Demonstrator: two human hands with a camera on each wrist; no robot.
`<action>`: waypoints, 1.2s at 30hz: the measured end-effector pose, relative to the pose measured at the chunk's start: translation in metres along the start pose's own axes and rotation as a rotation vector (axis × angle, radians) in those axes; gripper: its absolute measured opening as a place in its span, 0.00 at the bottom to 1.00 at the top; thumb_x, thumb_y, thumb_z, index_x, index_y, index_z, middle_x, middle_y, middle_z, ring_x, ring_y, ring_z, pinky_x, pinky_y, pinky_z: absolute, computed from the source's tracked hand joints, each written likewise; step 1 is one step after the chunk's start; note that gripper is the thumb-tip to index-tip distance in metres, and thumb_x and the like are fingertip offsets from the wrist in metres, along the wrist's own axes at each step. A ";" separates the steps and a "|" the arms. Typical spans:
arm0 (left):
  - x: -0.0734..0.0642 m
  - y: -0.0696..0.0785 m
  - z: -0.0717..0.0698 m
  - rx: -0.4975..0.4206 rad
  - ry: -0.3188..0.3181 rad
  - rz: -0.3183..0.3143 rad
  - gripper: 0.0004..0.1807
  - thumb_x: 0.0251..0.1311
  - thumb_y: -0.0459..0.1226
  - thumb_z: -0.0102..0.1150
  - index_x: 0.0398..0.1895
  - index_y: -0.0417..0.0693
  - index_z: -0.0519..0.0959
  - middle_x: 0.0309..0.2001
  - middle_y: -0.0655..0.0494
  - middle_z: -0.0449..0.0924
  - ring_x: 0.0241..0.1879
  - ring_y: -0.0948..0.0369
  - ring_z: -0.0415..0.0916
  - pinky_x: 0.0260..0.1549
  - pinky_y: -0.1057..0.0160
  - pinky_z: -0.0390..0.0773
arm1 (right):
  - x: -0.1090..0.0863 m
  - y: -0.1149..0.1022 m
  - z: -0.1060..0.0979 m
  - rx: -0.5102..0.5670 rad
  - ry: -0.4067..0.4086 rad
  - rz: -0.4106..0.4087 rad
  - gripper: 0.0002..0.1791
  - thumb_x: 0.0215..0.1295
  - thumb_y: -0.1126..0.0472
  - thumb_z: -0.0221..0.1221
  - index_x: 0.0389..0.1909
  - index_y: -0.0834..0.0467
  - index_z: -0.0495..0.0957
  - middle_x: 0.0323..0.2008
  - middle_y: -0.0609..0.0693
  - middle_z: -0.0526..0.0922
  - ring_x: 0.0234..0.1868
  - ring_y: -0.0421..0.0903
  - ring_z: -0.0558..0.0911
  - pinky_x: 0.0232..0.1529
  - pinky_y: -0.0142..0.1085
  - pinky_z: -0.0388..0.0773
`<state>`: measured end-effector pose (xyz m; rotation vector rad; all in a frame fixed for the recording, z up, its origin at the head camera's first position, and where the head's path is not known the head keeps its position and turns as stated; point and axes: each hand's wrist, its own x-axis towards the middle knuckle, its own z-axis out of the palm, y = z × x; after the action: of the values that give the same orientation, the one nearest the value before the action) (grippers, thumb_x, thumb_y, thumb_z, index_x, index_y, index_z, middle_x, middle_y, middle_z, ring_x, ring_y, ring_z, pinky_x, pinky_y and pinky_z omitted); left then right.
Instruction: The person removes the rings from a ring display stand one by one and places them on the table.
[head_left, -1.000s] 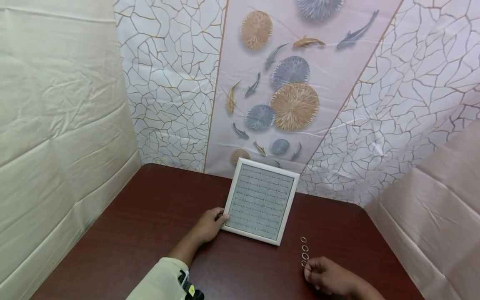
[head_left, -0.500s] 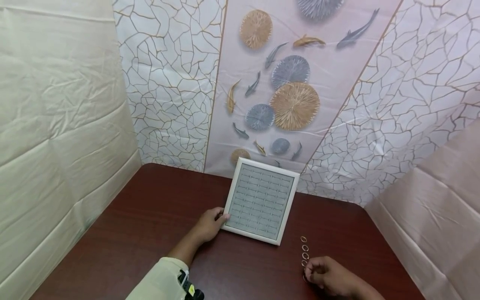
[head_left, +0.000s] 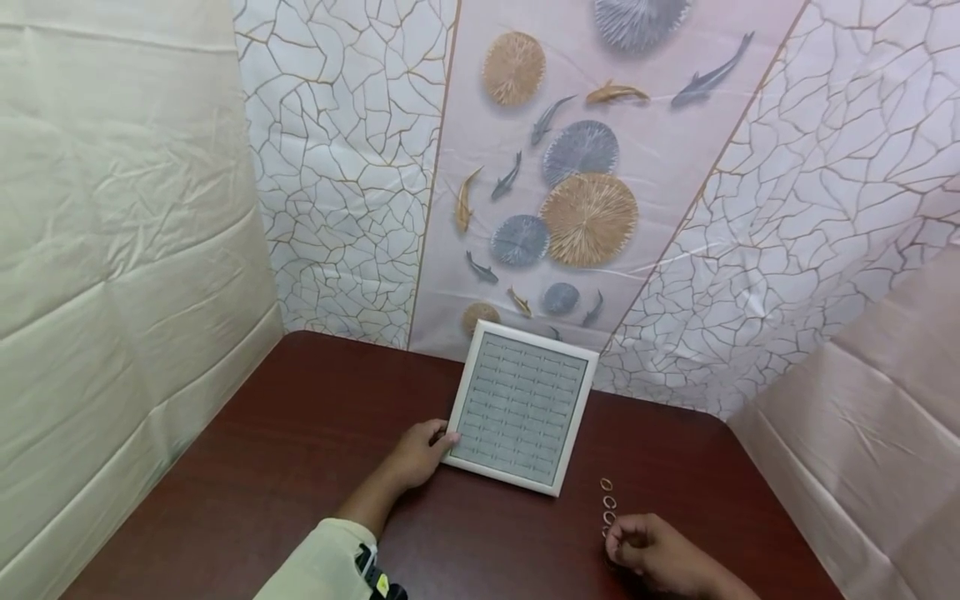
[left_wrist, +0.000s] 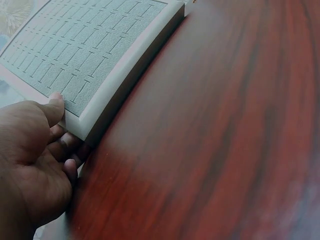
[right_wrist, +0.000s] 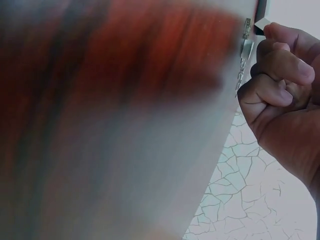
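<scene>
A white-framed ring display tray (head_left: 517, 408) with a grey slotted pad leans at the back of the table. At its lower left corner my left hand (head_left: 418, 454) grips the frame; in the left wrist view the thumb (left_wrist: 56, 102) lies on the front and the other fingers are under and behind the edge. Several rings (head_left: 609, 502) stand in a short row on the table at right. By the near end of that row my right hand (head_left: 656, 552) has its fingers curled, thumb and forefinger pinching a ring mostly hidden under the fingertips. More rings (right_wrist: 242, 65) show beside these fingers in the right wrist view.
The dark red wooden table (head_left: 315, 467) has a glossy top and rounded back corners. Patterned cloth (head_left: 345, 167) hangs behind it, with plain cream cloth (head_left: 112, 250) on the left and more cloth on the right.
My right hand has shifted very slightly at the near end of the ring row. My left hand and the tray have stayed put; the head view has tilted a little.
</scene>
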<state>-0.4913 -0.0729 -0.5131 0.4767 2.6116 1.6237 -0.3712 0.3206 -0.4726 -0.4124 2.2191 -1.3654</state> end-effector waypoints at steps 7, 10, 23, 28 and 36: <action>0.000 0.001 0.001 0.005 0.002 -0.003 0.27 0.72 0.53 0.51 0.63 0.44 0.74 0.55 0.49 0.81 0.55 0.55 0.77 0.55 0.48 0.75 | 0.003 -0.003 0.003 -0.069 0.153 -0.048 0.13 0.71 0.66 0.55 0.48 0.74 0.72 0.33 0.53 0.81 0.28 0.36 0.77 0.27 0.29 0.76; -0.001 0.003 0.001 -0.006 -0.010 -0.004 0.27 0.72 0.53 0.51 0.63 0.45 0.74 0.55 0.50 0.81 0.55 0.55 0.77 0.55 0.48 0.75 | 0.006 -0.007 0.006 -0.093 0.213 -0.057 0.17 0.71 0.64 0.56 0.53 0.73 0.71 0.31 0.49 0.78 0.22 0.34 0.73 0.21 0.28 0.73; -0.001 -0.002 0.002 0.000 -0.013 0.023 0.27 0.69 0.50 0.58 0.62 0.43 0.74 0.56 0.48 0.80 0.58 0.52 0.75 0.56 0.47 0.74 | 0.039 -0.038 0.024 -0.039 0.426 -0.098 0.25 0.70 0.58 0.60 0.63 0.63 0.67 0.40 0.62 0.76 0.20 0.40 0.72 0.20 0.38 0.75; 0.000 0.001 0.002 -0.002 -0.017 0.025 0.27 0.67 0.50 0.59 0.62 0.44 0.75 0.56 0.49 0.81 0.59 0.52 0.76 0.57 0.47 0.74 | 0.044 -0.044 0.029 0.062 0.474 -0.095 0.24 0.70 0.57 0.60 0.63 0.61 0.69 0.39 0.61 0.78 0.21 0.40 0.72 0.21 0.36 0.73; -0.001 0.000 0.003 -0.017 -0.018 0.023 0.26 0.66 0.51 0.61 0.61 0.46 0.75 0.54 0.52 0.82 0.53 0.57 0.78 0.53 0.51 0.76 | 0.053 -0.054 0.032 0.105 0.540 -0.089 0.20 0.71 0.59 0.58 0.61 0.57 0.71 0.38 0.54 0.79 0.22 0.41 0.73 0.19 0.34 0.69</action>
<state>-0.4895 -0.0707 -0.5143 0.5196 2.5869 1.6386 -0.3970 0.2461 -0.4497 -0.1085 2.5534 -1.7987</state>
